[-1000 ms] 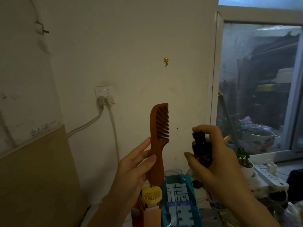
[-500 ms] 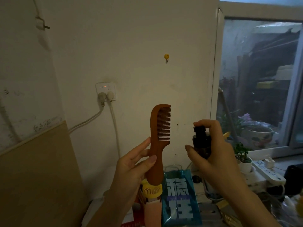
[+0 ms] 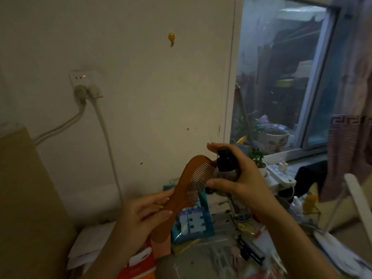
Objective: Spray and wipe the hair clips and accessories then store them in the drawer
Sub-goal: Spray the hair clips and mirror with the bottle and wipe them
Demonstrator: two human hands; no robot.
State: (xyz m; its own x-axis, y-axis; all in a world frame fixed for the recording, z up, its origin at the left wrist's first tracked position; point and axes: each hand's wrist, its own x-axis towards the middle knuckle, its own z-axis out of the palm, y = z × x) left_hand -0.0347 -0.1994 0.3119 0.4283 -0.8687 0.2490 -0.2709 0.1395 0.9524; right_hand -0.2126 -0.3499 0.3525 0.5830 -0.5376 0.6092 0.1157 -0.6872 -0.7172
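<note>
A: What does the left hand [image 3: 145, 216] have?

B: It pinches the handle of the wooden comb [image 3: 187, 188], thumb across the front, fingers behind. The comb leans toward one o'clock, so its teeth face the spray bottle [image 3: 226, 165] rather than the wall.

A: And the right hand [image 3: 241, 178]?

B: It's wrapped round the dark bottle, thumb low on the body and a finger curled over the cap. The nozzle sits just beside the comb's top teeth, close to touching. I'd judge the tilt and the close range are meant to land the mist on the teeth.

A: So which step is this?

B: Spraying, as I read it. No mist is visible, though, and I can't tell whether the finger is pressing. Wiping and storing appear not yet done.

A: Where would the comb go afterwards?

B: The drawer isn't in view. Below the hands, toward six o'clock, there's a cluttered surface: a teal packet [image 3: 191, 220] just behind the comb's handle, and an orange-and-white box [image 3: 138, 262] at seven o'clock.

A: Anything worth minding nearby?

B: A white power strip [image 3: 281, 175] lies on the sill at three o'clock from the bottle, next to a small potted plant [image 3: 258, 160]. The wall socket [image 3: 82, 79] sits at ten o'clock. The nozzle points away from the strip, which seems sensible.
</note>
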